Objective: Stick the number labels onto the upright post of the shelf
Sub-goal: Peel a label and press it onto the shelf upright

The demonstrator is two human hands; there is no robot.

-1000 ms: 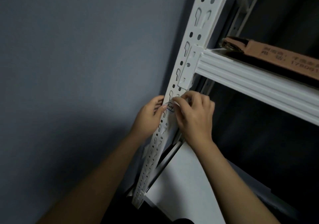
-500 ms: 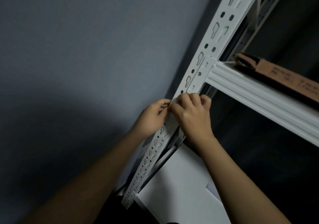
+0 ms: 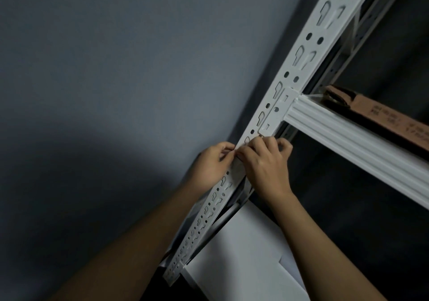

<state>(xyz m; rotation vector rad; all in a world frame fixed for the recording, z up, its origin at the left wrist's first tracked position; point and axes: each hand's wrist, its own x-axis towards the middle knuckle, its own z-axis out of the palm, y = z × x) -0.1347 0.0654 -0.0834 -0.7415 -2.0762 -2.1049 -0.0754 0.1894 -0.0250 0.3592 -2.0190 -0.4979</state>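
Both hands on the white post (image 3: 299, 52), just under the beam (image 3: 362, 147) bracket: left hand (image 3: 212, 165) wraps the post's wall-side edge, fingers curled, right hand (image 3: 267, 163) lies over the front face with fingers curled and pressed together. Label is hidden under the fingers, can't tell its exact spot or whether it's pinched. Grey wall (image 3: 116, 68) sits tight to the left of the post; open dark bay to the right below the beam, box (image 3: 380, 117) on the shelf above.
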